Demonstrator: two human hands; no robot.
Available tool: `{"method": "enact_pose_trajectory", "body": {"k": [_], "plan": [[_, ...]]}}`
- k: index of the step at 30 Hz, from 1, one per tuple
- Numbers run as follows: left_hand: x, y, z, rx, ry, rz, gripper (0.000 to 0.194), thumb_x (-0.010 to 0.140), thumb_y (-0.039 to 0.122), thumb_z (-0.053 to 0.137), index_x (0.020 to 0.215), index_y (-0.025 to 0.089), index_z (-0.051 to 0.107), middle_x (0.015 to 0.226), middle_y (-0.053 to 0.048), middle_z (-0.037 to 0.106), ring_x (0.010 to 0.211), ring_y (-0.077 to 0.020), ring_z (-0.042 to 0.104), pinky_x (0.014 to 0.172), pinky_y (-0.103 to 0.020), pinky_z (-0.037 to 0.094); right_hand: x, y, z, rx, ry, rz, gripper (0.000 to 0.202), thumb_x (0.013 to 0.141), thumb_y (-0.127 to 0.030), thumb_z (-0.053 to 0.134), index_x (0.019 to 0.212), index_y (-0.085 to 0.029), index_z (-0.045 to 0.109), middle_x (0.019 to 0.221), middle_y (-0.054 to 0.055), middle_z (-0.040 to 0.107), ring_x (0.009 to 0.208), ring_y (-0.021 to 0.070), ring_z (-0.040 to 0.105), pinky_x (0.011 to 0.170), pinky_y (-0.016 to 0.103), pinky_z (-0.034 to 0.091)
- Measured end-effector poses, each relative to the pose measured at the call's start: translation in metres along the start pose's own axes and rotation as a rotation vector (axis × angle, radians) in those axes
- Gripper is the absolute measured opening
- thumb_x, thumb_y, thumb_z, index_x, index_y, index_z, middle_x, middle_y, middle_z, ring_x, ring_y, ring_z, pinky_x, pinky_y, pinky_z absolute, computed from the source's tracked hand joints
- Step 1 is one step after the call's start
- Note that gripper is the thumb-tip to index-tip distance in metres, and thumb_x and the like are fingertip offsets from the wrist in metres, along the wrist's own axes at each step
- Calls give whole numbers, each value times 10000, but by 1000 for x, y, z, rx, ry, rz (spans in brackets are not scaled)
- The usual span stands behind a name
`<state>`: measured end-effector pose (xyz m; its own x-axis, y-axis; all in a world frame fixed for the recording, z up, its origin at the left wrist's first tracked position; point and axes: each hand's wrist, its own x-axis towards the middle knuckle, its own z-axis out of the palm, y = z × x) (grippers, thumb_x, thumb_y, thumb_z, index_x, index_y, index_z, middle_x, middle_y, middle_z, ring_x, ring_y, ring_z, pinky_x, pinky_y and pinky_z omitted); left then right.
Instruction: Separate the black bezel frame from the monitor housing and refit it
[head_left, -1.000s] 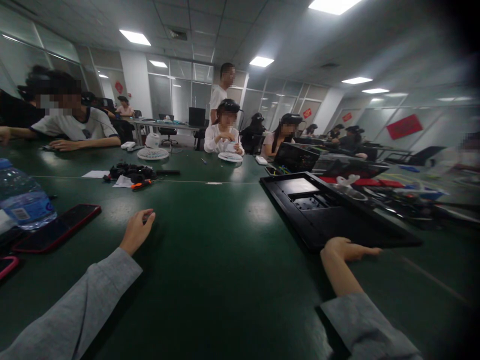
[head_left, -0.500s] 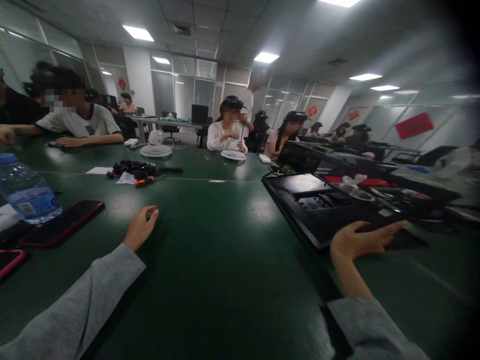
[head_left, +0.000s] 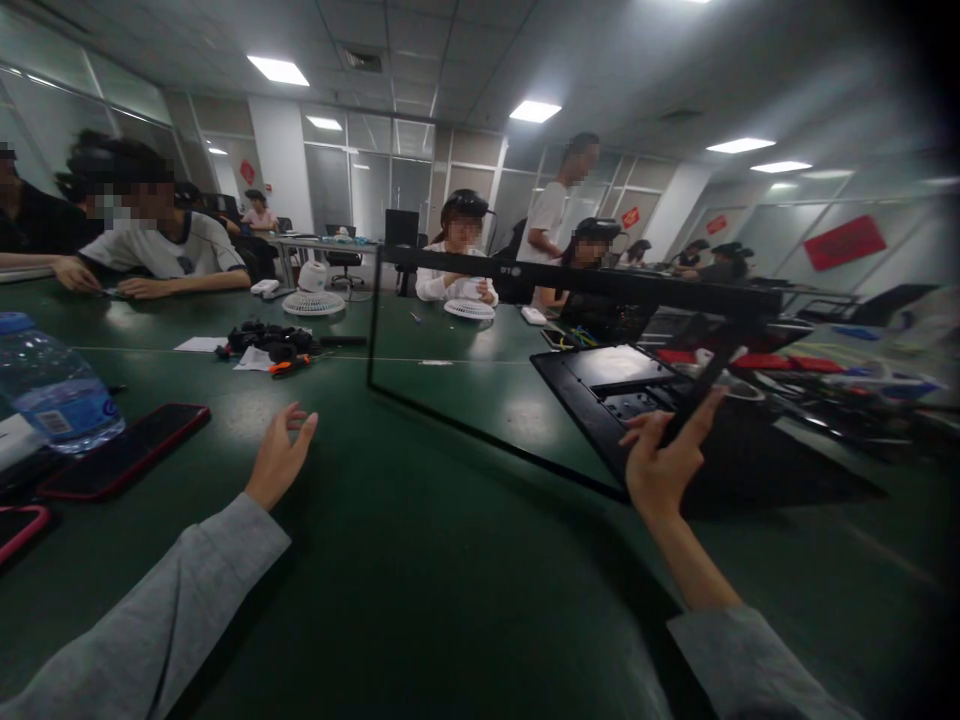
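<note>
My right hand (head_left: 664,468) grips one side of a thin black monitor bezel (head_left: 585,279), an empty rectangular frame with a small light logo on its upper bar. The bezel is tilted up off the table, and I see the tabletop and a person through it. Behind and below it lies a black monitor back cover (head_left: 568,388) with a silvery plate (head_left: 628,364) on it. My left hand (head_left: 281,458) rests over the green table (head_left: 420,560), fingers apart, holding nothing.
At left are a water bottle (head_left: 64,390) and a red-edged phone (head_left: 142,450). Black gear with an orange part (head_left: 289,367) lies farther back. White fans (head_left: 313,303) stand near people seated across the table. Cables and assorted parts (head_left: 840,390) lie at right.
My right hand has lifted the bezel up from the back cover and tilted it leftward over the table. My left hand's fingers have spread slightly. A standing person has moved right.
</note>
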<state>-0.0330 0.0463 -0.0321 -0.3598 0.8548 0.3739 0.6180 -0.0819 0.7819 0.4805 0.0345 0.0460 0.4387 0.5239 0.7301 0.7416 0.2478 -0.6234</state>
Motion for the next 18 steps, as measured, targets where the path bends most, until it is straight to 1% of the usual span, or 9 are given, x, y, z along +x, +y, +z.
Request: {"method": "enact_pose_trajectory", "body": {"k": [2,4,6,8,11,13,15,16,18], "plan": [[-3,6,-1,-49,15,26,722,889,605,491,1434,142,391,1321,-164,578,1170,-266,592,951,-422,499,-2,2,6,42,-75,8,753,985,-511,327,1599,-196,26,833,42,651,518,153,550,637,325,515],[-7,14,-3,-66,-3,83,645,913,581,472,1413,176,422,1301,-137,596,1158,-253,600,969,-414,489,-4,6,11,55,-126,37,769,977,-523,325,1600,-196,14,807,28,648,488,148,530,597,309,502],[-11,21,-4,-58,-31,135,578,929,561,460,1369,187,475,1264,-120,622,1121,-244,616,973,-410,485,-5,10,15,54,-120,55,777,971,-528,316,1599,-191,5,815,31,653,487,152,536,600,312,506],[-14,26,-4,-42,-48,157,556,934,552,460,1346,180,500,1253,-116,633,1099,-242,624,970,-406,484,-4,15,18,54,-102,56,774,969,-522,310,1599,-182,15,832,43,657,507,159,560,621,319,514],[-15,28,-5,-1,-27,137,564,955,553,407,1358,171,505,1258,-121,643,1129,-254,615,996,-416,466,-2,28,25,20,-153,61,776,946,-514,370,1592,-168,114,821,49,662,570,183,608,695,348,529],[-13,25,-7,50,14,106,567,969,556,355,1348,173,532,1259,-126,649,1169,-272,598,1021,-437,443,-3,40,32,-12,-268,84,801,901,-505,462,1571,-152,201,788,41,658,605,209,628,731,376,532],[-9,17,-8,104,32,65,562,968,556,336,1291,176,594,1253,-132,655,1189,-294,587,1025,-454,433,-6,53,40,-33,-428,97,815,846,-481,536,1537,-135,277,755,33,645,616,229,634,737,395,532],[-7,12,-8,128,24,38,552,961,554,345,1245,175,629,1240,-136,662,1181,-305,590,1015,-460,436,-9,59,43,-41,-502,96,807,823,-463,560,1515,-130,313,742,32,638,621,237,637,740,400,531],[-2,2,-9,143,-46,-44,525,944,533,371,1173,169,673,1189,-145,684,1129,-319,616,968,-461,463,-14,69,48,-48,-603,95,766,792,-421,584,1469,-130,374,732,36,632,644,247,644,756,402,527]]}}
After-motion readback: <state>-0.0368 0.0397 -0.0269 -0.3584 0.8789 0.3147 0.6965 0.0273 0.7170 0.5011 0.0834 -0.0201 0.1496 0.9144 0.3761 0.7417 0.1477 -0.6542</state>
